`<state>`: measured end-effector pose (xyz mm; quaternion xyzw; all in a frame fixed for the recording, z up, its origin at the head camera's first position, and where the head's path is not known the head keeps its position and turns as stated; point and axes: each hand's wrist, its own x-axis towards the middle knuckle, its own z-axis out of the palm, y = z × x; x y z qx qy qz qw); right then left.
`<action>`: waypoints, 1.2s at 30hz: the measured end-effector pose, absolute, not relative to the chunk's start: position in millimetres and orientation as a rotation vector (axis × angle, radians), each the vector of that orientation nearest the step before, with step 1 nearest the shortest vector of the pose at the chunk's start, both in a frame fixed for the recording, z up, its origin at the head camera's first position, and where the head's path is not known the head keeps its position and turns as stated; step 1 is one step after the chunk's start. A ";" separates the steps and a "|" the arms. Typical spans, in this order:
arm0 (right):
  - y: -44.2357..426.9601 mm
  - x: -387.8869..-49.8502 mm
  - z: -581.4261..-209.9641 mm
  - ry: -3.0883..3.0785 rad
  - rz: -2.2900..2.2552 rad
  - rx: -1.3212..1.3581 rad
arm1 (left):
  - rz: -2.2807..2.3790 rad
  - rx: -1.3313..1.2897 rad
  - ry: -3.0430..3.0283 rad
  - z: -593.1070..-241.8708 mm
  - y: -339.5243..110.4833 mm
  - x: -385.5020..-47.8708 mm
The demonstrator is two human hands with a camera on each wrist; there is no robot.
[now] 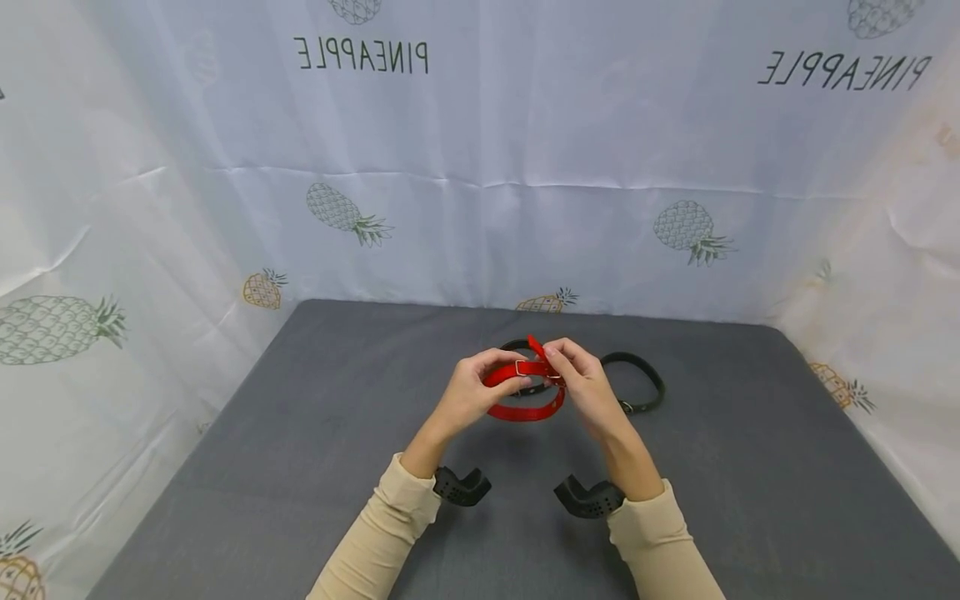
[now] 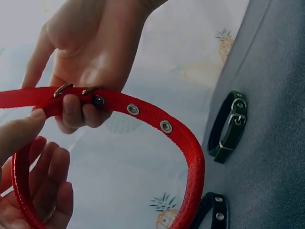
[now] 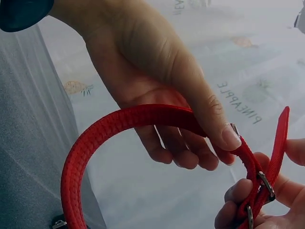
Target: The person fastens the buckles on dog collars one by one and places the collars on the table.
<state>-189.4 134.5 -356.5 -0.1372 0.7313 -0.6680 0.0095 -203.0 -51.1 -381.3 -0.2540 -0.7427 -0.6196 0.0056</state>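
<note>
Both hands hold a red dog collar point(image 1: 525, 413) above the grey table, bent into a loop. My left hand point(image 1: 471, 390) pinches its band between thumb and fingers, near a metal keeper loop. At the buckle end, my right hand point(image 1: 588, 390) pinches the strap, and the pointed red tip sticks up beside its fingers. In the left wrist view, metal eyelets show along the collar point(image 2: 193, 167). The strap tip point(image 3: 281, 133) passes by the metal buckle point(image 3: 265, 186) in the right wrist view.
A dark collar point(image 1: 663, 387) lies on the table point(image 1: 360, 400) to the right of the hands. Another dark collar point(image 1: 516, 343) lies behind the red one, partly hidden. White curtains point(image 1: 480, 242) printed with pineapples hang around the table.
</note>
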 end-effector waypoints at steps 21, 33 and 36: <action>135.1 -189.6 -361.2 2.224 -2.124 -0.430 | -1.673 -0.904 -2.270 -384.7 -46.4 -202.6; 134.8 -189.3 -359.5 2.130 -2.248 -0.503 | -1.609 -0.980 -2.172 -386.3 -46.7 -205.7; 134.3 -189.7 -360.2 2.109 -2.282 -0.503 | -1.608 -1.000 -2.161 -386.7 -47.2 -206.5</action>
